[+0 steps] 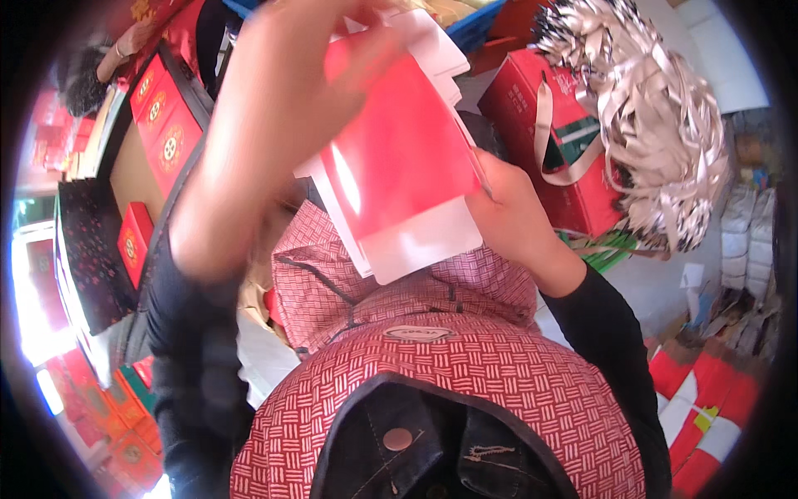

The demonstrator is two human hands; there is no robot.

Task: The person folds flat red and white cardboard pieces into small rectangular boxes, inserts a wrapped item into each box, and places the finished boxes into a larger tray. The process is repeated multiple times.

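Note:
Above my lap is a glossy red and white cardboard blank (395,141), its lower flap white. My right hand (517,218) grips its right edge, with the thumb near the front face and the other fingers hidden. More white card edges show behind and above the blank, but I cannot tell how many pieces there are. My left hand (303,91) passes over the blank's upper left, smeared by motion. Whether its fingers touch the card or hold anything is unclear.
At right, a red gift bag (544,141) stands beside a large bundle of beige ribbons (657,125). To the left, red boxes (166,125) lie on a brown surface. A blue crate (474,23) sits at the top; another person's arm (125,51) shows upper left.

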